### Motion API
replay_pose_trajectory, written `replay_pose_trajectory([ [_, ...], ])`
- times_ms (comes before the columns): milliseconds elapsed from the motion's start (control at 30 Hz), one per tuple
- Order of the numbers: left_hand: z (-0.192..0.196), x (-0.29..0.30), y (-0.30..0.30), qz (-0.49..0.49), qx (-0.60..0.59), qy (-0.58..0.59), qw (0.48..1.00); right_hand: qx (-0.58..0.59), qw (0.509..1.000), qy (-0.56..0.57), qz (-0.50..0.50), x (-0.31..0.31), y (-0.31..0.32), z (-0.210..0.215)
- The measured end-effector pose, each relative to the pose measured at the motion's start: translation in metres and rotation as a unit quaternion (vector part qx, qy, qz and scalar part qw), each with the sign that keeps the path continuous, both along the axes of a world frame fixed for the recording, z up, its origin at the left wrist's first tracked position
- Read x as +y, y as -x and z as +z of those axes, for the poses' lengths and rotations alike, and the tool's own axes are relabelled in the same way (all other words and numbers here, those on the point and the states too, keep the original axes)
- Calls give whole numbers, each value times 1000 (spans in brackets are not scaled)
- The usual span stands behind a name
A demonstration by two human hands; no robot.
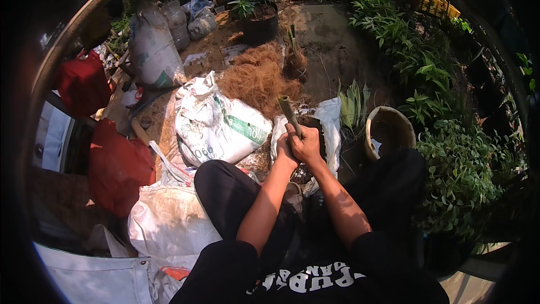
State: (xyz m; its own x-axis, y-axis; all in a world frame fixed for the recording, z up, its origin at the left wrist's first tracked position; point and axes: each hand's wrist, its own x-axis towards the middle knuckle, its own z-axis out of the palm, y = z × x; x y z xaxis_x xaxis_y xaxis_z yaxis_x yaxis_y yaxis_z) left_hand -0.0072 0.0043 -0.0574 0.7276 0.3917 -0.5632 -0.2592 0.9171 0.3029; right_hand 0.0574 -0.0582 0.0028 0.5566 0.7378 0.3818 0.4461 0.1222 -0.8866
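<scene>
Both hands are closed together around a thick green-brown plant stem (290, 115), which slants up and away from me. My right hand (305, 144) wraps it just below its cut upper end. Pressed close beside it, my left hand (286, 151) grips lower down, its fingers partly hidden. Beneath them lies an opened white sack (332, 119) with dark soil inside. The stem's lower end is hidden by my hands. Just beyond is a heap of brown coconut fibre (256, 78), and next to that stands another cut stem with a fibre-wrapped base (295, 63).
A full white sack (216, 127) stands left of my hands, another sack (169, 214) by my left knee. Red bags (121, 166) lie farther left. A round pot (389, 129) sits at right, beside leafy plants (458, 172). A black potted plant (261, 24) stands ahead.
</scene>
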Motion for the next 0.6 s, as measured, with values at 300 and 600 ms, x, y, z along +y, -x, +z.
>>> replay_pose_trajectory([
  [300, 15, -1, -12, -66, 166, -310, 934, 254, 928, 206, -180, 12, -62, -42],
  [600, 46, 16, 4, -4, 93, -307, 947, 414, 904, 102, 42, 3, -55, 3],
])
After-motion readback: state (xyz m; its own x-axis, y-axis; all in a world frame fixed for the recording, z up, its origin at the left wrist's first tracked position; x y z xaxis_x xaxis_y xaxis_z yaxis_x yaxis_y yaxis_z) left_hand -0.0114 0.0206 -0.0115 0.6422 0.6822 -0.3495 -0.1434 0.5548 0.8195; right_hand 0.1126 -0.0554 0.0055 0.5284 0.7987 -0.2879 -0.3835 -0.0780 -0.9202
